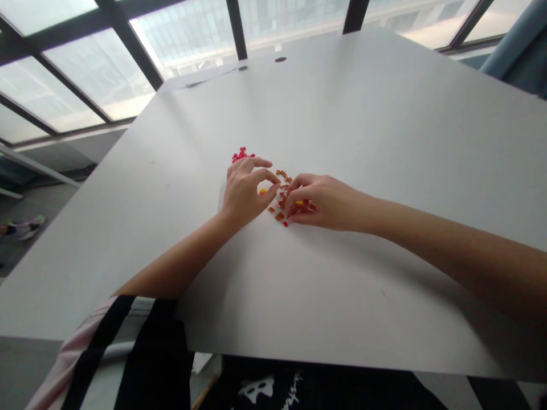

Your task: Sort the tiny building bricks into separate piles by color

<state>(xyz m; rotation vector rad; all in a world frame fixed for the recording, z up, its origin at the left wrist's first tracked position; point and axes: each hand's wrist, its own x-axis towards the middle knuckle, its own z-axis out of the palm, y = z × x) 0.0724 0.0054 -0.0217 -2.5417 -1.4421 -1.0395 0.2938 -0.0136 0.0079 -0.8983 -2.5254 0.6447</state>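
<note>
Small orange-brown plastic bricks (279,216) lie scattered on the white tabletop (342,125) between the left hand (241,191) and right hand (327,198). Each grip is curled; whether either pinches a brick, I cannot tell.

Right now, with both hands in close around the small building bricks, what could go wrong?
The left hand might nudge the pinkish-red bricks just beyond it. The right hand partly covers a cluster of bricks, so one could be missed. The lone red piece by its fingertips might get flicked across the table.
</note>
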